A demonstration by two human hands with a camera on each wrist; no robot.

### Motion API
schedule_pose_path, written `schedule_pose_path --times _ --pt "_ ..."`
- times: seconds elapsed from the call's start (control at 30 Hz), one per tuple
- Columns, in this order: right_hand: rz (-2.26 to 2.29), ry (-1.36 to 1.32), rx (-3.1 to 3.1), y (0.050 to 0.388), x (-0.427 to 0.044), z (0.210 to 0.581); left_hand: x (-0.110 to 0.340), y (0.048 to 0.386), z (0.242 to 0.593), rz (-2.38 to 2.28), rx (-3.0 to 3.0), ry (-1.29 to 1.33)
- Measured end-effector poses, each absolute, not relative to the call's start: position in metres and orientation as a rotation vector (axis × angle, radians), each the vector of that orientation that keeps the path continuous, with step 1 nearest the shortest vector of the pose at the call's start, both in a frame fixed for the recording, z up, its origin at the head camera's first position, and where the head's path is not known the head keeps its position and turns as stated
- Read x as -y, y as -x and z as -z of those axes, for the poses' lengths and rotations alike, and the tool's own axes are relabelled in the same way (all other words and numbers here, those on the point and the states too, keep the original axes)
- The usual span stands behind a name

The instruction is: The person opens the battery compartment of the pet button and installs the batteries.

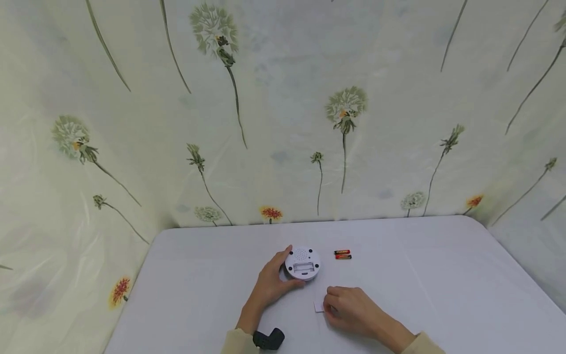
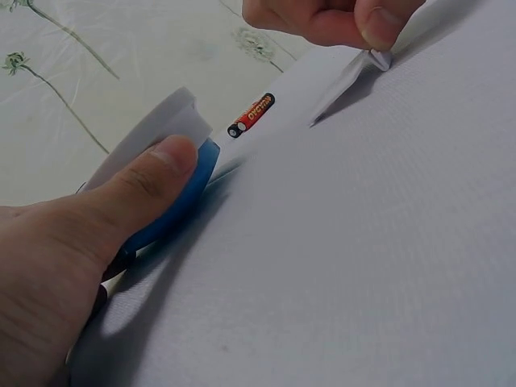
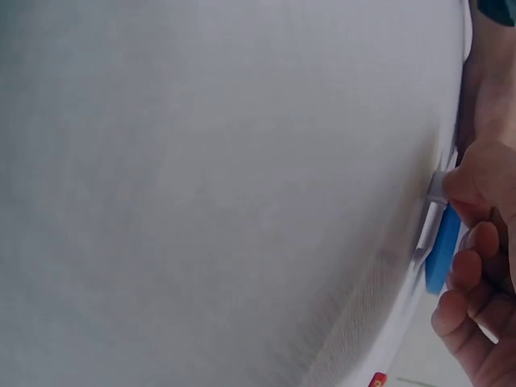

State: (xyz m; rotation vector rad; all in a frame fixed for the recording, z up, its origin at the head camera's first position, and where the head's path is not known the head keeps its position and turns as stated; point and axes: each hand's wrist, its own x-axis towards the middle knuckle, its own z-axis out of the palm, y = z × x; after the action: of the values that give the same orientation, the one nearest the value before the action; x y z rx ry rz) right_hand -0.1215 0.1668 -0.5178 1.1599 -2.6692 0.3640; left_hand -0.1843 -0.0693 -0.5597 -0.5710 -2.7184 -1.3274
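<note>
My left hand grips a round white device from its left side, thumb along the near edge. Its face up top has a speaker grille, dark feet and an uncovered battery compartment without batteries. In the left wrist view the device's lower part is blue. To its right and nearer me, my right hand pinches a small flat white piece between thumb and finger, partly hidden by the hand. The left wrist view shows this piece tilted, one end near the cloth.
Two red and black batteries lie side by side to the right of the device. A white cloth covers the table. Behind it hangs a flower-printed curtain. A black strap device sits at the left wrist.
</note>
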Motion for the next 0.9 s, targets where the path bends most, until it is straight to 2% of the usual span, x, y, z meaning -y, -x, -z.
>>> schedule_pose_path --times 0.9 --pt "-0.529 -1.062 2.793 0.105 -0.167 0.516 0.070 0.184 0.565 1.331 2.730 0.569"
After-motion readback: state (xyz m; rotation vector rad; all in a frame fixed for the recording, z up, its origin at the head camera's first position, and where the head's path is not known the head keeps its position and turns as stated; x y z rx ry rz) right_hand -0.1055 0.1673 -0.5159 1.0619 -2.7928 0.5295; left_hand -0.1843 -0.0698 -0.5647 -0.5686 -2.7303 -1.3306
